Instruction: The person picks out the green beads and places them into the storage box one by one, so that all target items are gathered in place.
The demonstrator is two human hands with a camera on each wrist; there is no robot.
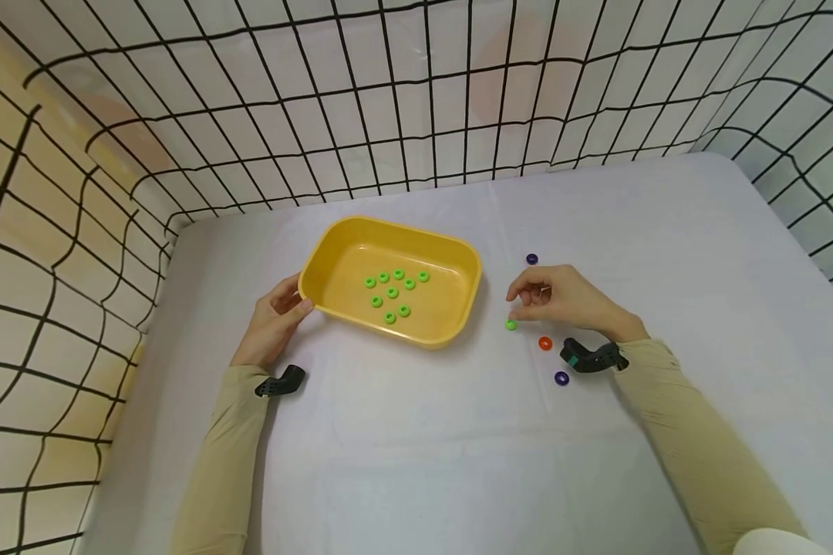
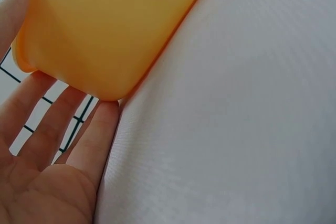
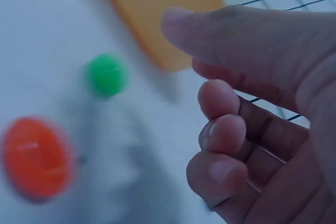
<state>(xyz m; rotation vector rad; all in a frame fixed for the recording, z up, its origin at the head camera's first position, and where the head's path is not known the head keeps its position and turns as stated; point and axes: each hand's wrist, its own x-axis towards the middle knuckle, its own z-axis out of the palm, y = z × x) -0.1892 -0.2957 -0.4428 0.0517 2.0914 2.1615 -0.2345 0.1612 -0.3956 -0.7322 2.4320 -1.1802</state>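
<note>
My left hand (image 1: 271,327) holds the left end of a yellow plastic tray (image 1: 458,322). In the left wrist view its thumb lies at the rim while the straighter fingers (image 2: 97,140) touch the outer wall. Several small green rings (image 1: 392,293) lie on the tray's floor. To the right of the tray, my right hand (image 1: 562,297) hovers with bent fingers and a gap between thumb and forefinger, holding nothing. Just below the thumb lies one green ring (image 1: 510,325); the right wrist view shows this green ring (image 3: 106,75) apart from the fingers.
An orange-red ring (image 1: 544,343) and a purple ring (image 1: 561,378) lie nearer the person, beside the right wrist camera (image 1: 590,356). Another purple ring (image 1: 532,259) lies beyond the right hand. A black wire grid (image 1: 389,112) borders the white-covered table's back and sides.
</note>
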